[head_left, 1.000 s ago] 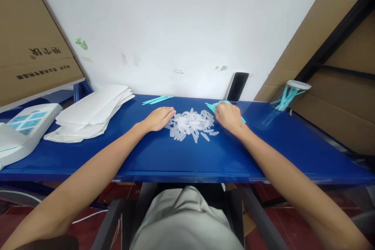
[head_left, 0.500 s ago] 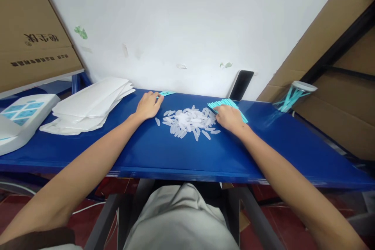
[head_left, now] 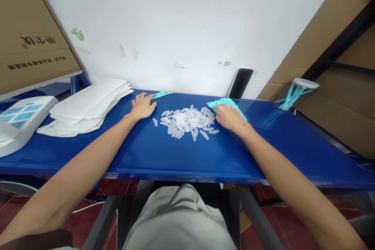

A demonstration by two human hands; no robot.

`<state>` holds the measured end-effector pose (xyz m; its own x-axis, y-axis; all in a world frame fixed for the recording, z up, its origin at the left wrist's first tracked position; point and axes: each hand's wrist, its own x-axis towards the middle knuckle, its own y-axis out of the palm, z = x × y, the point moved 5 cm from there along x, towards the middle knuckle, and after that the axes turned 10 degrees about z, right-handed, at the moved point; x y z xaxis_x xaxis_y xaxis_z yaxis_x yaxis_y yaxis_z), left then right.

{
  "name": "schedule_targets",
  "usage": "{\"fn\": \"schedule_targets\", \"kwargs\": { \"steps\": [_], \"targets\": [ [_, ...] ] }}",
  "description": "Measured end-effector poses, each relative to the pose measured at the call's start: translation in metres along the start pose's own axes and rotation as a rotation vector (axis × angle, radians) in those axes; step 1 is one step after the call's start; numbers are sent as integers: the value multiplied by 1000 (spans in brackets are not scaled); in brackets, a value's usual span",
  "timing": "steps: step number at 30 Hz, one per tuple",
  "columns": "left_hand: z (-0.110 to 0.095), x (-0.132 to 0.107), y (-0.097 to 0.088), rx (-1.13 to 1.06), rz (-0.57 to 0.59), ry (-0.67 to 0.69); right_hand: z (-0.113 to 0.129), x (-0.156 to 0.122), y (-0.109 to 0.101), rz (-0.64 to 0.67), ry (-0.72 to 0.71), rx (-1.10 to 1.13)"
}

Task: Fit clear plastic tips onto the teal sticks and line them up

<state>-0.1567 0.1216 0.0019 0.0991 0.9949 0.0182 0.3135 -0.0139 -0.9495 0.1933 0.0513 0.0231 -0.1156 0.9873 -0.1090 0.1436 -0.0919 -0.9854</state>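
Observation:
My left hand point(head_left: 142, 106) rests on the blue table, its fingers spread and its thumb apart. A small group of thin turquoise sticks point(head_left: 162, 94) lies just beyond its fingertips. Over on the other side, my right hand point(head_left: 229, 116) is curled on the near edge of a larger bunch of turquoise sticks point(head_left: 231, 103), index finger and thumb close together at the stick ends. Which sticks it grips is partly hidden by the hand. Between both hands spreads a loose heap of small translucent white blade-shaped pieces point(head_left: 187, 121), a single one off to the left.
White paper bags point(head_left: 88, 101) are stacked at left, beside a white device with blue labels point(head_left: 27, 119). A phone point(head_left: 241, 83) leans against the wall. A clear jar with turquoise sticks point(head_left: 294, 94) lies at right. Cardboard boxes point(head_left: 38, 27) flank the blue table point(head_left: 181, 156).
My left hand has moved left, away from the white pieces, and its fingers have spread, uncovering more of the small stick group. My right hand has stayed at the larger bunch.

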Motion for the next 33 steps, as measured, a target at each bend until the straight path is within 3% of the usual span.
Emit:
{"fn": "schedule_targets", "kwargs": {
  "steps": [10, 33],
  "targets": [
    [-1, -1, 0, 67, -8, -30, -3, 1, -3, 34, 17, 68],
    [-2, 1, 2, 88, 14, 3, 5, 2, -1, -23, -9, 22]
  ]
}}
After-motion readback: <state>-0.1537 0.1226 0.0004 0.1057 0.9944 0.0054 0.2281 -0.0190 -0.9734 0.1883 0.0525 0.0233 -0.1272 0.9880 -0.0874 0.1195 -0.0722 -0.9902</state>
